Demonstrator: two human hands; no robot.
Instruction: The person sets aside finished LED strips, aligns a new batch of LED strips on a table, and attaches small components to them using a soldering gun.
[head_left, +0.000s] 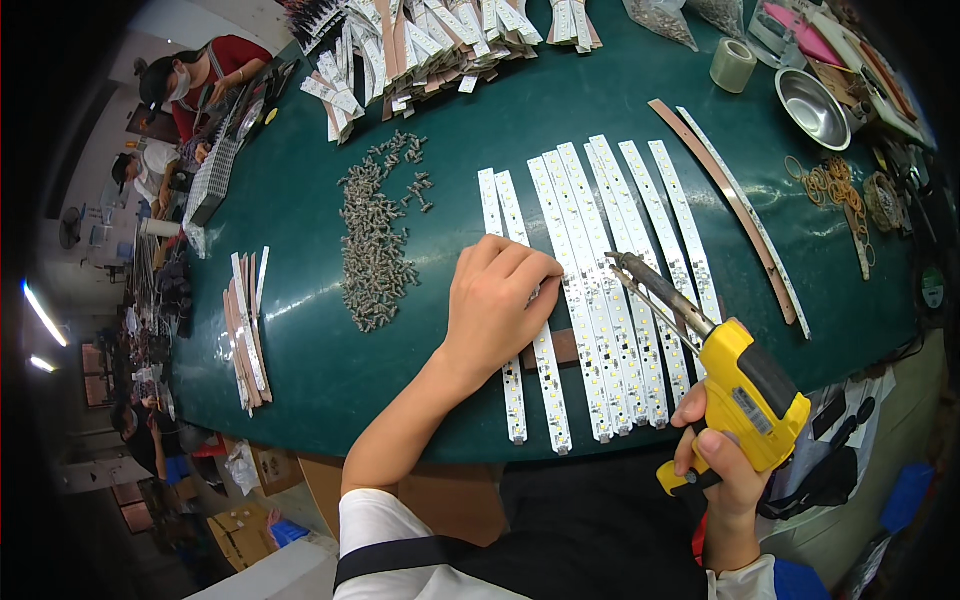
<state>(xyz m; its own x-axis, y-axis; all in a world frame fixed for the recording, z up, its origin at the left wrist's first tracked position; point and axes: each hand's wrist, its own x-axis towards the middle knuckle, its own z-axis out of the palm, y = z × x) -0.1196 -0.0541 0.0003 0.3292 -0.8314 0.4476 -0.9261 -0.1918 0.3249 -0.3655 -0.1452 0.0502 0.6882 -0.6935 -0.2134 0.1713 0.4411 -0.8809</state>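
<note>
Several white LED strips [575, 210] lie side by side in a fanned row on the green table, small components dotted along them. My left hand [500, 295] is over the left strips, thumb and fingers pinched together at one strip; what they grip, if anything, is hidden. In my right hand [725, 465] is a yellow and black soldering gun [745, 390], its fingers wrapped round the handle. The gun's dark metal tip points up and left, over the strips in the middle of the row. A dark brown block [563, 349] shows beneath the strips.
Small metal parts [375, 250] form a heap left of the strips. Bundled strips [420, 50] are piled at the far edge, with a smaller bunch [247, 330] at left. Toward the right are a metal bowl [812, 108], tape roll [733, 66] and rubber bands [828, 182]. People sit beyond, far left.
</note>
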